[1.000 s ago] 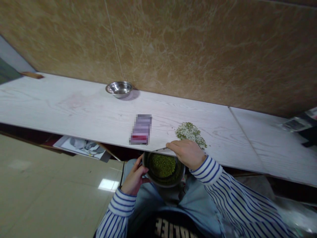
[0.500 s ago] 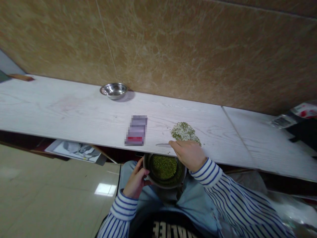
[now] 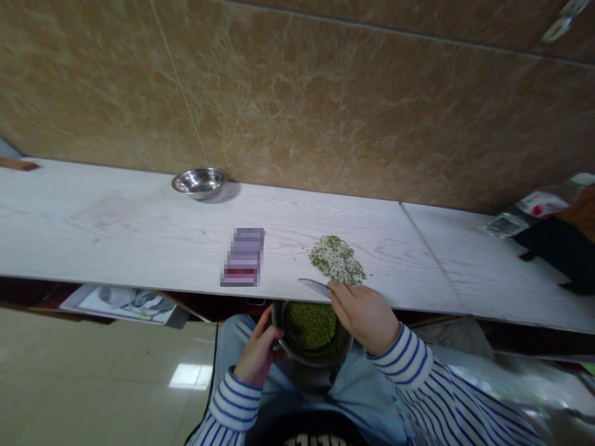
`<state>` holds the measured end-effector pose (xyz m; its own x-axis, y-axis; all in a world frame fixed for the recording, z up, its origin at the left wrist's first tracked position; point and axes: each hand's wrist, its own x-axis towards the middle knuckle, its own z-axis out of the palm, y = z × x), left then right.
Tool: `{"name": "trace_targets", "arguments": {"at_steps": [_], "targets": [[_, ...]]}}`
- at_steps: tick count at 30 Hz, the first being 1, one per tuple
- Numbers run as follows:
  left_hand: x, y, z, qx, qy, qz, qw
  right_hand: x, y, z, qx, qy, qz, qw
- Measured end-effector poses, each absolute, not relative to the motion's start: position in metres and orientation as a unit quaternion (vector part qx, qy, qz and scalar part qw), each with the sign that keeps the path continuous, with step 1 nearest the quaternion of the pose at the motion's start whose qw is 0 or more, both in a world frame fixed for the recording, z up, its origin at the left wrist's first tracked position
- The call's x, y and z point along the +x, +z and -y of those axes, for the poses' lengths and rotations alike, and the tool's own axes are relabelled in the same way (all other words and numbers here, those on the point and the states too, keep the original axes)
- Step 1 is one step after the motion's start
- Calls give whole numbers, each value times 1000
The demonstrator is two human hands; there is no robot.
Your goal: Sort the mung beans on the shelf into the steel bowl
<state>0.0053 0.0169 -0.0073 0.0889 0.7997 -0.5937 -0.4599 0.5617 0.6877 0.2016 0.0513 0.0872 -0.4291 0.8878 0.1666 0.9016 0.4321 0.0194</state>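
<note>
Left fingers (image 3: 273, 334) hold a metal bowl (image 3: 312, 358), right fingers (image 3: 340, 300) a thin utensil (image 3: 315, 285).

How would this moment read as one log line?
left hand: holds bowl of green grains | right hand: holds thin utensil | counter: green-and-white grain pile, shiny metal bowl

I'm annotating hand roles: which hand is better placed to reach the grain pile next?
Probably the right hand: it holds a thin utensil beside the grain pile. The left hand, farther away, holds the metal bowl of green grains.
</note>
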Motion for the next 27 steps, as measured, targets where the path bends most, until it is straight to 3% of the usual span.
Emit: {"name": "trace_targets", "arguments": {"at_steps": [7,20,24,27], "targets": [[-2,-8,-19,161,435,-522,716,210,98,-126,-612,72,759,212],[-11,-15,-19,120,449,-539,702,202,93,-189,-585,39,800,126],[-11,-15,-21,126,433,-543,708,215,107,-204,-513,-61,856,26],[-9,-15,-19,125,429,-549,706,211,110,-215,-474,-58,879,-15]]}}
